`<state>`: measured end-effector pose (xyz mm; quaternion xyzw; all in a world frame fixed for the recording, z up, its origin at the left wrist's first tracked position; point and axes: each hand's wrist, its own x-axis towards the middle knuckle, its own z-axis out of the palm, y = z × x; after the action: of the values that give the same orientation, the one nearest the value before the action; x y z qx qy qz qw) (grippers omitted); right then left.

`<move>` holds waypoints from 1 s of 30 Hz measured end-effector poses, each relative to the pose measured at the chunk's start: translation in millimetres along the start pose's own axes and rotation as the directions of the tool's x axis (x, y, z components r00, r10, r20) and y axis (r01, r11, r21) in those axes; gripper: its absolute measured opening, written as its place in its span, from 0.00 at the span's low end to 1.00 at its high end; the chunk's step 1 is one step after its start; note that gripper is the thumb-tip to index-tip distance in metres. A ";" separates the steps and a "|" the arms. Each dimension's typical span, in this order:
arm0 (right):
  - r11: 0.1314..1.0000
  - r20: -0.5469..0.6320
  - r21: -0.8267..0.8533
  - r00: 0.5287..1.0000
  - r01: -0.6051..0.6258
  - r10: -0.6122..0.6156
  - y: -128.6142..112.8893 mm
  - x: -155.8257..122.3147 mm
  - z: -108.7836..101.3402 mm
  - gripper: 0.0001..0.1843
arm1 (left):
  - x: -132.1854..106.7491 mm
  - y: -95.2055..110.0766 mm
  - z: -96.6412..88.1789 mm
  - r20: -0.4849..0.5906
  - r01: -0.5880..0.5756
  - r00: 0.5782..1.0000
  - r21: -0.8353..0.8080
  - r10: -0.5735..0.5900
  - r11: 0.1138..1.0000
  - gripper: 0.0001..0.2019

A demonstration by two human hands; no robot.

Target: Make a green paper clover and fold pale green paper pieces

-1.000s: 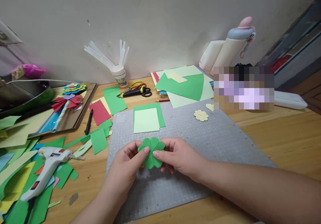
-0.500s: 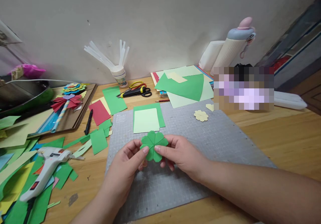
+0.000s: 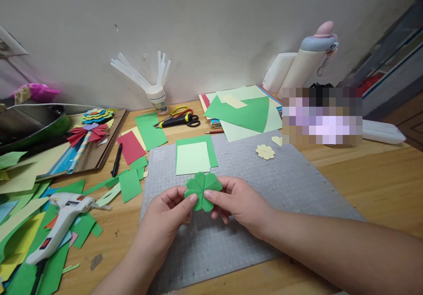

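Note:
A green paper flower (image 3: 204, 184) with rounded, creased petals is held up over the grey cutting mat (image 3: 277, 198). My left hand (image 3: 172, 209) pinches its left edge, thumb on top and fingers behind. From the other side my right hand (image 3: 239, 200) grips it the same way, thumb tip near the centre. Just beyond lies a pale green paper square (image 3: 192, 159) on a darker green sheet (image 3: 214, 151). A cream paper flower (image 3: 265, 151) and a small cream heart-shaped piece (image 3: 277, 141) rest on the mat to the right.
A white glue gun (image 3: 59, 224) lies among green paper scraps on the left. Farther back are a black pen (image 3: 116, 159), scissors (image 3: 193, 121), a paper cup (image 3: 157, 101) with white straws, and stacked paper sheets (image 3: 244, 118). A tall bottle (image 3: 304, 63) stands back right.
The green paper flower stays in both hands and tilts slightly, its lower edge appearing a little higher. Both hands have barely shifted. Nothing else has moved.

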<state>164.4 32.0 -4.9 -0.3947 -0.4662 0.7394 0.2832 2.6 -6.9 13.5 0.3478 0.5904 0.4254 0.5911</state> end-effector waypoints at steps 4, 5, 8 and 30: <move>1.000 0.014 -0.002 1.000 -0.008 0.008 1.0 0.2 -0.6 0.15 | 0.3 -1.0 -0.4 0.005 -0.007 1.000 0.007 0.007 1.000 0.13; 1.000 0.015 -0.002 1.000 -0.009 0.009 1.3 0.4 -0.8 0.15 | 0.5 -1.2 -0.6 0.006 -0.008 1.000 0.005 0.008 1.000 0.13; 1.000 0.019 -0.007 1.000 -0.010 0.011 2.2 1.0 -1.0 0.15 | 0.8 -1.1 -0.8 0.003 -0.015 1.000 0.009 0.015 1.000 0.12; 0.997 0.058 0.070 0.998 -0.039 0.035 3.6 2.5 1.8 0.15 | 0.8 -0.9 0.1 0.004 -0.061 0.998 0.034 0.061 0.998 0.10</move>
<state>161.4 31.6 -8.6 -0.3719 -0.4401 0.7714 0.2701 2.7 -6.5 12.3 0.3762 0.5857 0.4328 0.5727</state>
